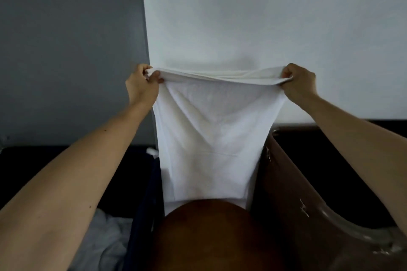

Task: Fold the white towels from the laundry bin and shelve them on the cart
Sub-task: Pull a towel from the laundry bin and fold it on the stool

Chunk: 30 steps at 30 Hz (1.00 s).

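The white towel [209, 130] hung doubled and creased, its top corners pinched by the left hand [141, 82] and right hand [299, 81].

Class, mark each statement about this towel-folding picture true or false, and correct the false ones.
1. The left hand and the right hand both hold the white towel by its top edge. True.
2. The towel lies flat on a table. False: it hangs from the hands.
3. More white cloth lies in the dark bin at lower left. True.
4. The left hand is empty. False: it grips a towel corner.
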### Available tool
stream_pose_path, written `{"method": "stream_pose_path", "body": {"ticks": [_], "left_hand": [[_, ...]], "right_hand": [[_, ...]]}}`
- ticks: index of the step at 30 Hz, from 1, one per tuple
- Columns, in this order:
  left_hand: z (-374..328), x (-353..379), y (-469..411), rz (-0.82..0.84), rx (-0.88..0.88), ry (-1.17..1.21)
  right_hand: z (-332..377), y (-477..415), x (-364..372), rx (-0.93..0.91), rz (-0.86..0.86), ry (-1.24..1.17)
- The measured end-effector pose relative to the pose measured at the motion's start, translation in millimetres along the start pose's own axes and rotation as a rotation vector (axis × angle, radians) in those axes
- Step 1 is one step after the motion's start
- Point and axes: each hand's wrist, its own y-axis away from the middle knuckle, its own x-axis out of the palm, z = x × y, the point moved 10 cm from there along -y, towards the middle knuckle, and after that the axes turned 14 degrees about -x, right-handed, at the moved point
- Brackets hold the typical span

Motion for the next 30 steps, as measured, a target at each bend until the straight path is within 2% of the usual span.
{"method": "stream_pose_path", "body": {"ticks": [4, 9, 14, 17, 22, 30], "left_hand": [[15.1, -45.6, 71.9, 0.012, -0.047, 0.012], [59.9, -98.4, 188.1, 0.029, -0.123, -0.067], [138.2, -125.5, 287.3, 0.221, -0.210, -0.181], [175.8, -133.3, 334.5, 0.300, -0.244, -0.278], [212.2, -142.4, 377.8, 0.373, -0.323, -0.393], [252.9, -128.3, 392.4, 0.442, -0.430, -0.425]], "right_hand": [[10.9, 67.5, -28.5, 0.022, 0.030, -0.023], [13.7, 192.3, -49.5, 0.099, 0.221, -0.018], [8.0, 344.4, -51.2, 0.182, 0.478, -0.083], [-6.4, 405.0, -49.5, 0.265, 0.595, -0.107], [-15.9, 459.7, -35.9, 0.363, 0.798, -0.088], [-26.9, 483.0, -10.8, 0.381, 0.837, -0.076]]}}
